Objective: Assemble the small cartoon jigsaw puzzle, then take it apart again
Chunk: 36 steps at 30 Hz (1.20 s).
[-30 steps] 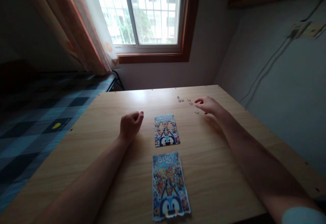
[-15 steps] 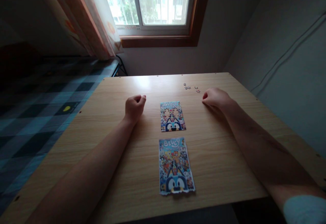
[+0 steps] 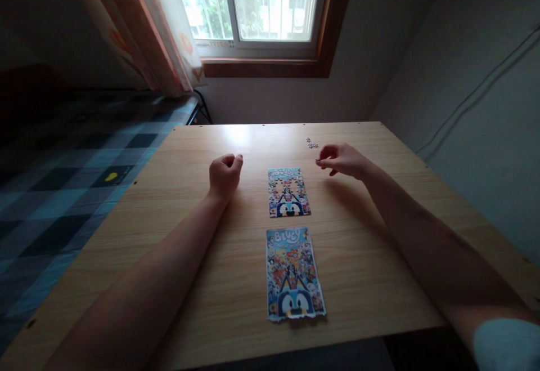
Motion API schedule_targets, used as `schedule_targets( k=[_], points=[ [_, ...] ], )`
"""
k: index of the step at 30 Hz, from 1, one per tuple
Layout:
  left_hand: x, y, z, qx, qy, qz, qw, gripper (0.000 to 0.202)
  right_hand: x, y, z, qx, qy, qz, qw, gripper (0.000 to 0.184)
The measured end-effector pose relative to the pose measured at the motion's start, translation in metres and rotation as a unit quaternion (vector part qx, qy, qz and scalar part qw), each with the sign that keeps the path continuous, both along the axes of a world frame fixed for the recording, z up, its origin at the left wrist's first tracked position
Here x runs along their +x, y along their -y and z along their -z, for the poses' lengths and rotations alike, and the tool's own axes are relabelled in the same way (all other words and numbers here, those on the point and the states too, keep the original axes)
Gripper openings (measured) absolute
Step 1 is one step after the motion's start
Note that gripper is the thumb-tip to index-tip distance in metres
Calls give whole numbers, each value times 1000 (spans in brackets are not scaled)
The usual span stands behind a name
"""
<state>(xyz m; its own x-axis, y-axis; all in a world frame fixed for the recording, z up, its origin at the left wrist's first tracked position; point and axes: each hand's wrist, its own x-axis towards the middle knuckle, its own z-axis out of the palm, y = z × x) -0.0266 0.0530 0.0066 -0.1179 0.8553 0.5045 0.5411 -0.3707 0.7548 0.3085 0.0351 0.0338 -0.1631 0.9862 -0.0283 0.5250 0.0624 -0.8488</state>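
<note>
A small, partly assembled jigsaw puzzle (image 3: 289,192) lies at the middle of the wooden table (image 3: 236,258). Below it lies a colourful printed picture card (image 3: 295,273) with a blue cartoon dog. My left hand (image 3: 225,174) rests as a loose fist on the table, left of the puzzle, with nothing seen in it. My right hand (image 3: 341,160) hovers right of the puzzle's top edge, thumb and forefinger pinched on a tiny puzzle piece. A few loose puzzle pieces (image 3: 312,144) lie just beyond that hand.
A window (image 3: 257,5) with a curtain (image 3: 152,33) stands behind the table. A bed with a checked blue cover (image 3: 63,174) runs along the table's left side. The grey wall (image 3: 476,78) with a cable is close on the right.
My right hand went to the loose pieces, closed on one and lifted it leftward toward the puzzle. The left fist stayed put. The camera tilted down slightly.
</note>
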Motion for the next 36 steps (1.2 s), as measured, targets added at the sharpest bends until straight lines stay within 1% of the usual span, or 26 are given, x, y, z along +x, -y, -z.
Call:
schedule_targets(
  k=[2, 5, 9, 11, 13, 16, 17, 19, 21, 23, 25, 30, 34, 36],
  points=[
    [1, 2, -1, 1, -10, 4, 1000, 46, -13, 3, 0, 25, -20, -22, 999, 26],
    [3, 6, -3, 13, -45, 11, 999, 46, -31, 9, 3, 74, -15, -54, 996, 26],
    [6, 13, -7, 53, -114, 15, 992, 47, -51, 18, 7, 90, -22, -88, 992, 22],
    [8, 17, -8, 87, -162, 38, 982, 46, -59, 22, 10, 97, -36, -93, 990, 20],
    [12, 21, -9, 114, -201, 74, 970, 43, -66, 24, 13, 117, -43, -91, 988, 19],
    [18, 27, -10, 137, -228, 125, 956, 35, -74, 24, 19, 161, -54, -88, 982, 18],
    [20, 29, -10, 141, -233, 137, 952, 31, -76, 24, 21, 164, -65, -85, 981, 18],
    [24, 33, -11, 150, -241, 157, 946, 22, -79, 24, 25, 134, -101, -75, 983, 20],
    [27, 36, -11, 161, -250, 172, 939, 17, -81, 25, 27, 70, -137, -70, 986, 26],
    [28, 36, -10, 175, -259, 184, 932, 17, -82, 25, 27, 22, -161, -75, 984, 29],
    [28, 36, -9, 183, -269, 194, 926, 19, -82, 26, 27, 2, -177, -83, 981, 33],
    [30, 35, -6, 178, -289, 214, 916, 24, -82, 27, 25, -15, -219, -89, 972, 50],
    [32, 36, -6, 163, -291, 229, 915, 19, -84, 26, 27, -3, -221, -99, 970, 50],
    [32, 36, -6, 152, -289, 233, 916, 18, -84, 25, 29, 26, -206, -97, 973, 47]
  ],
)
